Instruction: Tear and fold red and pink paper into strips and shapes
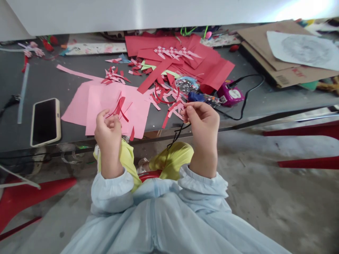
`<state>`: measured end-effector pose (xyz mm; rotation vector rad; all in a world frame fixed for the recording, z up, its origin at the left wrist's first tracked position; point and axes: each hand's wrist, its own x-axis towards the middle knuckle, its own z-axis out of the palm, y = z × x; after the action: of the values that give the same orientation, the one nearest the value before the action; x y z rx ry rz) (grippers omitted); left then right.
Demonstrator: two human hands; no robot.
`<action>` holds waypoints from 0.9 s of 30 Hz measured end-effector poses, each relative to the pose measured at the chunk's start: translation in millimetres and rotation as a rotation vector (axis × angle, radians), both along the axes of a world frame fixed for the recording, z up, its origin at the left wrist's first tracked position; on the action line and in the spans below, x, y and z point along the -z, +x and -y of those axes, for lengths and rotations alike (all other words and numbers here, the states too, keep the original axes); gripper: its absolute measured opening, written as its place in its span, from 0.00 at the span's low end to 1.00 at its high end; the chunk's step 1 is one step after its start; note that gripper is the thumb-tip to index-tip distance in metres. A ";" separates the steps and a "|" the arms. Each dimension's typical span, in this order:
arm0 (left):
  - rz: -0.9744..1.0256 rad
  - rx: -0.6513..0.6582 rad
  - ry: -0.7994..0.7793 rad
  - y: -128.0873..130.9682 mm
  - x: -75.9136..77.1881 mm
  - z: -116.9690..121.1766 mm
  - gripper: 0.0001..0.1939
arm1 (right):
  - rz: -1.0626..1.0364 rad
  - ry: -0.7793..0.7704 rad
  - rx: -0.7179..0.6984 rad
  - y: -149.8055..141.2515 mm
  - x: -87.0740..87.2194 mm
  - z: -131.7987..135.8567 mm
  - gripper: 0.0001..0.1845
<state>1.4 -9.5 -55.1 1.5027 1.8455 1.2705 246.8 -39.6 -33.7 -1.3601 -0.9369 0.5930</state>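
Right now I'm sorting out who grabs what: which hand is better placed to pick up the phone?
Probably the left hand: the phone lies on its side, and the right hand is pinching a black cord.

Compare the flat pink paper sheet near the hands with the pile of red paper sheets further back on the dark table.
The flat pink paper sheet is pale and lies near the table edge, by the left hand; the pile of red paper sheets is deep red and lies further back. The pink one carries loose red strips; the red pile carries a woven pink-and-red strip piece. Both lie flat on the dark table.
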 end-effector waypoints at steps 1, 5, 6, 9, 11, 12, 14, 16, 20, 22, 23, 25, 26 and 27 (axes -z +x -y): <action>0.011 -0.016 0.009 0.1 0.4 -0.4 0.19 | 0.037 -0.019 0.020 2.4 1.1 0.1 0.06; 0.032 -0.016 0.050 0.8 -0.7 -1.8 0.18 | 0.286 -0.121 0.102 12.9 4.3 0.6 0.08; 0.022 -0.015 0.065 1.1 -1.5 -2.0 0.18 | 0.367 -0.151 0.112 14.6 4.6 0.2 0.08; -0.013 -0.021 0.113 2.0 -3.9 -1.9 0.16 | 0.609 -0.190 0.089 14.2 4.3 -4.0 0.08; -0.026 -0.018 0.125 2.2 -5.1 -1.4 0.14 | 0.745 -0.163 0.015 9.4 4.4 -9.4 0.09; -0.031 -0.013 0.126 2.2 -5.4 -1.1 0.13 | 0.801 -0.144 -0.033 6.3 4.9 -12.6 0.10; -0.041 0.004 0.124 2.0 -5.5 -0.5 0.12 | 0.892 -0.121 -0.102 -0.4 7.0 -19.7 0.11; -0.046 0.023 0.122 1.6 -4.9 0.0 0.12 | 0.956 -0.120 -0.124 -6.3 10.1 -26.8 0.13; -0.042 0.057 0.122 0.8 -2.8 0.2 0.11 | 1.035 -0.136 -0.117 -13.8 16.1 -38.5 0.15; -0.032 0.074 0.129 0.3 -2.0 0.1 0.11 | 1.055 -0.160 -0.125 -15.4 18.2 -42.2 0.15; -0.024 0.080 0.133 0.2 -1.6 0.1 0.11 | 1.054 -0.169 -0.124 -15.8 19.1 -43.2 0.15; -0.002 0.088 0.136 0.0 -0.5 0.0 0.11 | 1.036 -0.160 -0.106 -15.5 21.2 -43.7 0.14; 0.012 0.091 0.136 0.1 0.1 0.1 0.10 | 1.020 -0.140 -0.089 -15.0 22.4 -43.2 0.14; 0.028 0.096 0.136 0.3 0.7 0.1 0.10 | 1.000 -0.111 -0.071 -14.4 23.7 -42.4 0.14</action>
<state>1.7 -9.7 -55.8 1.6142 1.6775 1.3874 232.4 2.8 -57.4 -1.7501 -1.7651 -0.0379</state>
